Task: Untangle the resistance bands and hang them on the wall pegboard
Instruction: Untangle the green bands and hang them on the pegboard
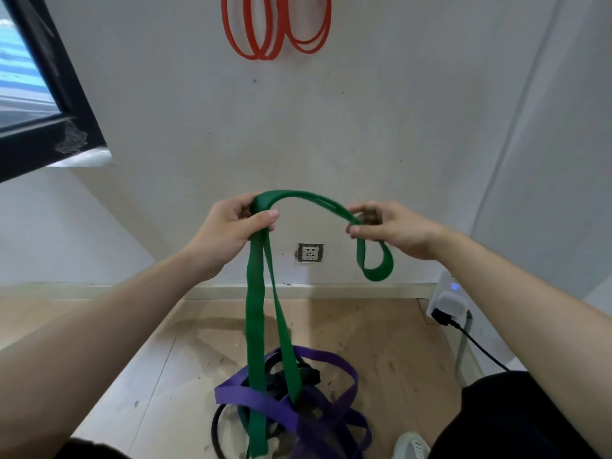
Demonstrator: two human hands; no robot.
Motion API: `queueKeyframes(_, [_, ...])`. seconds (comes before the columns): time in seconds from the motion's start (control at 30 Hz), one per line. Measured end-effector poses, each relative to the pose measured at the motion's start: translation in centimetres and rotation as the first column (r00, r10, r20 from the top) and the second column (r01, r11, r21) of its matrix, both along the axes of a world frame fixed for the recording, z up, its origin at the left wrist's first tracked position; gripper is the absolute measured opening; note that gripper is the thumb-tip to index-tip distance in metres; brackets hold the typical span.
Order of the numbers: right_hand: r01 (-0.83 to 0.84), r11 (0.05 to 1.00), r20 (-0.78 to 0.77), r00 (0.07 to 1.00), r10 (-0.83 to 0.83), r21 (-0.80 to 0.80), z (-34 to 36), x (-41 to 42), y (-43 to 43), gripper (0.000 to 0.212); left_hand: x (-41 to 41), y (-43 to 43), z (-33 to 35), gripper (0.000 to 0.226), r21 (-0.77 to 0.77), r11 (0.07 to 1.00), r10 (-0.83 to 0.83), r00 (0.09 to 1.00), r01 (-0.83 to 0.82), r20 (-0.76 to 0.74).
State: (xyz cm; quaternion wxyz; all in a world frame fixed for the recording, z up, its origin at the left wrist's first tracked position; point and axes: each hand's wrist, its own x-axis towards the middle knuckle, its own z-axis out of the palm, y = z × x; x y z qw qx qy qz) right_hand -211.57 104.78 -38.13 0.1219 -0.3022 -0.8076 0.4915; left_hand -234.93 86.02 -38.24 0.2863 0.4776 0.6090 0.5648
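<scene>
A: Big pale wall (364, 127) ahead, and high on it red bands (275, 31) hang in loops. Whatever holds them is cut off at the top, and no pegboard is in sight.

B: Below that is the wooden floor (381, 342), and on it the heap: a purple band (265, 402) wound around a black band (217, 429), right by the person's feet.

A: And rising out of that heap, the green band (255, 309)! Two strands run up from the tangle, so its lower end looks caught in there.

B: The left hand (231, 230) grips both strands at the top of the rise, thumb over them. I'd say it takes the weight so the arch beyond is slack.

A: From there the band arches across to the right hand (394, 231), which pinches it between thumb and fingertips, with a small loop dangling beneath.

B: My read is that they're working a twist out before pulling it free of the pile. Tiny detail: there's a socket (310, 252) low on the wall, between the hands.
</scene>
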Motion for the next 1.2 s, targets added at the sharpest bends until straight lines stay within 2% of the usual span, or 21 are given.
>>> queueKeyframes(0.1, [-0.114, 0.993, 0.080, 0.990, 0.115, -0.024, -0.5, -0.9, -0.8, 0.040, 0.4, -0.1, 1.5, 0.010, 0.076, 0.997, 0.004, 1.000, -0.005, 0.009])
queueKeyframes(0.17, [-0.165, 0.985, 0.051, 0.985, 0.167, -0.047, -0.4, -1.8, -1.8, 0.041, 0.9, -0.1, 2.3, 0.014, 0.120, 0.993, -0.004, 1.000, 0.002, 0.015])
queueKeyframes(0.3, [-0.189, 0.975, -0.174, 0.970, 0.168, -0.115, 1.4, -3.4, -4.0, 0.046, 1.8, -0.3, 3.5, 0.017, 0.184, 0.981, -0.056, 0.998, 0.058, -0.014])
queueKeyframes(0.4, [-0.201, 0.971, -0.368, 0.919, 0.141, -0.129, 3.0, -4.5, -5.2, 0.054, 1.9, -0.5, 4.1, 0.019, 0.227, 0.970, -0.084, 0.996, 0.087, -0.023])
queueKeyframes(0.47, [-0.192, 0.975, -0.450, 0.885, 0.122, -0.113, 3.8, -5.1, -6.0, 0.050, 1.5, -0.8, 4.0, 0.021, 0.227, 0.970, -0.088, 0.996, 0.092, -0.029])
queueKeyframes(0.53, [-0.149, 0.988, -0.453, 0.884, 0.114, -0.041, 4.0, -5.5, -6.6, 0.038, 1.1, -1.1, 3.5, 0.021, 0.185, 0.978, -0.087, 0.994, 0.096, -0.060])
queueKeyframes(0.67, [-0.080, 0.995, -0.361, 0.928, 0.099, 0.067, 3.6, -5.8, -7.0, 0.015, 0.6, -1.9, 1.7, 0.021, 0.054, 0.994, -0.089, 0.990, 0.095, -0.112])
queueKeyframes(0.77, [-0.080, 0.991, -0.336, 0.935, 0.112, 0.105, 3.3, -5.9, -7.3, 0.013, 0.9, -2.2, 0.2, 0.030, -0.013, 0.997, -0.080, 0.991, 0.079, -0.106])
queueKeyframes(0.83, [-0.091, 0.989, -0.338, 0.933, 0.127, 0.118, 3.1, -5.8, -7.6, 0.013, 1.6, -2.4, -0.9, 0.028, -0.076, 0.993, -0.098, 0.979, 0.086, -0.181])
queueKeyframes(0.93, [-0.059, 0.996, -0.399, 0.913, 0.084, 0.074, 3.3, -5.5, -7.5, 0.008, 2.5, -2.6, -2.9, 0.020, -0.193, 0.973, -0.165, 0.968, 0.128, -0.191])
queueKeyframes(1.07, [0.054, 0.997, -0.504, 0.860, -0.072, -0.051, 3.5, -4.7, -6.4, 0.009, 2.9, -2.1, -5.4, 0.027, -0.288, 0.948, -0.174, 0.978, 0.134, -0.119])
queueKeyframes(1.2, [0.149, 0.980, -0.528, 0.826, -0.198, -0.135, 3.0, -3.6, -5.0, 0.010, 3.2, -1.6, -5.9, 0.030, -0.337, 0.927, -0.207, 0.974, 0.164, -0.096])
